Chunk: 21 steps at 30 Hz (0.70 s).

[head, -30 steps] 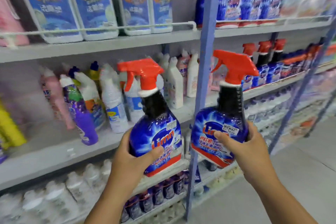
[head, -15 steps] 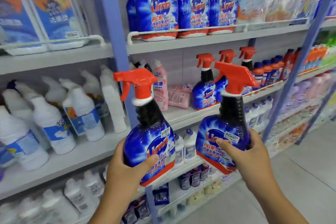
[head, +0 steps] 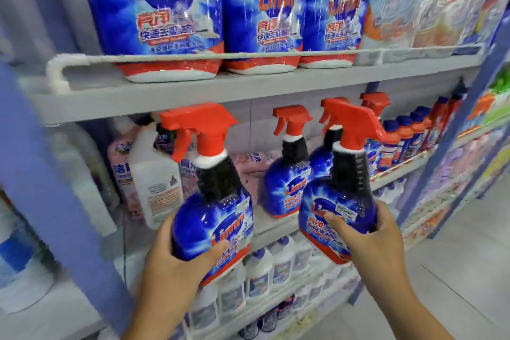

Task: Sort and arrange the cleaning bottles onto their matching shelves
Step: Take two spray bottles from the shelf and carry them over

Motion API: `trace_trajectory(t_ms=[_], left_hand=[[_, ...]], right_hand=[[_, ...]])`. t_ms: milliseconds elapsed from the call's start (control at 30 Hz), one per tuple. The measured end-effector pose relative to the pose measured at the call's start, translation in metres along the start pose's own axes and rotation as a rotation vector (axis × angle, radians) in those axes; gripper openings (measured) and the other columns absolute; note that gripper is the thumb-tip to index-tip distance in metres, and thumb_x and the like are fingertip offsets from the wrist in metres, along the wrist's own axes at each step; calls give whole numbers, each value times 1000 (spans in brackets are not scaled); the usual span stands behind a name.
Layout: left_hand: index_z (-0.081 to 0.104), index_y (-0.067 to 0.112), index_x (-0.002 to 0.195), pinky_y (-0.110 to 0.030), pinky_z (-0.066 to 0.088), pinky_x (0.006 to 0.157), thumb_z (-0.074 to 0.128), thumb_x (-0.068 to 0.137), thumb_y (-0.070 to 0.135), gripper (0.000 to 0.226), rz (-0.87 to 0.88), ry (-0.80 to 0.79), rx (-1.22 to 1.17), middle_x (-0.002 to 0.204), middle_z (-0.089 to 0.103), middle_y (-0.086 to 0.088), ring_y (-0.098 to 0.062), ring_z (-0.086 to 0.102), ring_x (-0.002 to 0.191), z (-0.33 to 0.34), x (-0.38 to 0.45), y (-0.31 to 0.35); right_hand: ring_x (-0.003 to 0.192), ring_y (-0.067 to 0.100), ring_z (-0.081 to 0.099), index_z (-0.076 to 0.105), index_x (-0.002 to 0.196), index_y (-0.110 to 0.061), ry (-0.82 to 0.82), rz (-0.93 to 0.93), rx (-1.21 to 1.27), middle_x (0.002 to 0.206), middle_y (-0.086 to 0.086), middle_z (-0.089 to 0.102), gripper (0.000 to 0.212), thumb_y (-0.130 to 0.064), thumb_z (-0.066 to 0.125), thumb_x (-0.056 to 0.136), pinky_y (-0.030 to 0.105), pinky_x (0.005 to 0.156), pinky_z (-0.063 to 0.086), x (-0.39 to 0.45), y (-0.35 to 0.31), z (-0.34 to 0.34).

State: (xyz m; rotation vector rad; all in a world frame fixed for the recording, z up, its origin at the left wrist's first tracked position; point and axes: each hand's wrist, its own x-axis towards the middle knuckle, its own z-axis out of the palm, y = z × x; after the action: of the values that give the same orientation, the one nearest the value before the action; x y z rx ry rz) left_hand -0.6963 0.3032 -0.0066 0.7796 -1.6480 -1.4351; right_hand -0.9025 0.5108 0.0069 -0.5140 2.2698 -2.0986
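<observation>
I hold two blue spray bottles with red triggers in front of a shop shelf. My left hand point(head: 176, 259) grips the left spray bottle point(head: 212, 218) by its base. My right hand point(head: 369, 240) grips the right spray bottle point(head: 339, 201) the same way, tilted slightly right. Just behind them, matching spray bottles point(head: 287, 182) stand on the middle shelf point(head: 397, 171). The top shelf point(head: 248, 85) carries large blue refill packs point(head: 165, 8) of the same brand.
A blue upright post point(head: 55, 201) stands left of my hands, another blue post point(head: 452, 135) at the right. White and pink bottles point(head: 151, 174) fill the middle shelf's left part. Small white bottles point(head: 265, 270) line the lower shelf. Grey floor point(head: 455, 270) lies to the right.
The view has swung right and closer to the shelves; both held bottles now sit nearer the matching spray bottles on the middle shelf. Both hands keep their grip.
</observation>
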Motion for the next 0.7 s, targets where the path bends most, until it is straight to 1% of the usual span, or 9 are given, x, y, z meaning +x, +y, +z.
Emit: trace_trajectory(t_ms=[67, 133, 200, 267, 367, 500, 533, 633, 700], left_hand=[[65, 43, 110, -19, 55, 75, 94, 59, 1, 73, 4, -6, 21, 97, 75, 26, 10, 69, 83, 12, 11, -3], [65, 53, 103, -13, 54, 73, 94, 59, 0, 75, 2, 7, 43, 93, 74, 29, 13, 68, 81, 21, 20, -8], [64, 64, 97, -16, 55, 73, 94, 59, 0, 80, -3, 42, 50, 93, 75, 28, 11, 69, 81, 30, 28, -12], [64, 60, 101, -16, 56, 73, 94, 60, 1, 78, -7, 73, 50, 96, 75, 27, 9, 70, 83, 37, 31, -18], [65, 45, 109, -24, 54, 76, 94, 60, 2, 72, -39, 140, 40, 100, 76, 22, 0, 72, 89, 45, 34, -23], [65, 49, 109, -21, 56, 75, 100, 54, 14, 74, -52, 227, 58, 102, 76, 20, 1, 72, 90, 50, 39, -28], [66, 50, 105, -18, 57, 72, 99, 56, 12, 71, -52, 259, 75, 100, 76, 22, 3, 71, 87, 52, 40, -29], [66, 41, 103, -26, 56, 73, 95, 61, 7, 61, -67, 284, 92, 94, 75, 23, -1, 72, 85, 49, 44, -24], [66, 41, 105, -34, 57, 81, 101, 52, 18, 67, -66, 297, 107, 97, 76, 21, -6, 73, 90, 49, 48, -26]], right_hand=[[85, 14, 76, 67, 110, -31, -3, -8, -11, 99, -9, 78, 50, -30, 94, 68, 38, 69, 64, 17, 7, 4], [85, 10, 75, 66, 110, -33, -11, -9, -7, 100, -10, 77, 50, -30, 94, 68, 35, 69, 63, 32, 13, 8], [86, 6, 74, 65, 110, -35, -27, -21, 4, 101, -12, 75, 49, -28, 93, 69, 31, 70, 62, 45, 17, 10], [86, 4, 73, 65, 108, -36, -85, -46, -13, 98, -16, 76, 47, -24, 93, 71, 28, 71, 60, 57, 20, 12], [82, 1, 72, 65, 102, -36, -180, -93, -31, 92, -20, 75, 47, -13, 92, 71, 22, 72, 57, 74, 23, 11], [79, -2, 68, 65, 102, -34, -282, -156, -38, 90, -16, 74, 51, -5, 91, 69, 7, 68, 48, 97, 24, 16], [80, -2, 68, 66, 102, -34, -311, -162, -32, 90, -15, 74, 51, -5, 91, 69, 6, 68, 48, 104, 25, 17], [75, -2, 67, 66, 100, -31, -360, -164, -11, 84, -19, 73, 45, -8, 91, 71, 9, 67, 49, 116, 22, 23], [76, -3, 68, 65, 101, -31, -386, -171, 14, 85, -20, 73, 45, -9, 90, 71, 11, 68, 52, 122, 19, 27]])
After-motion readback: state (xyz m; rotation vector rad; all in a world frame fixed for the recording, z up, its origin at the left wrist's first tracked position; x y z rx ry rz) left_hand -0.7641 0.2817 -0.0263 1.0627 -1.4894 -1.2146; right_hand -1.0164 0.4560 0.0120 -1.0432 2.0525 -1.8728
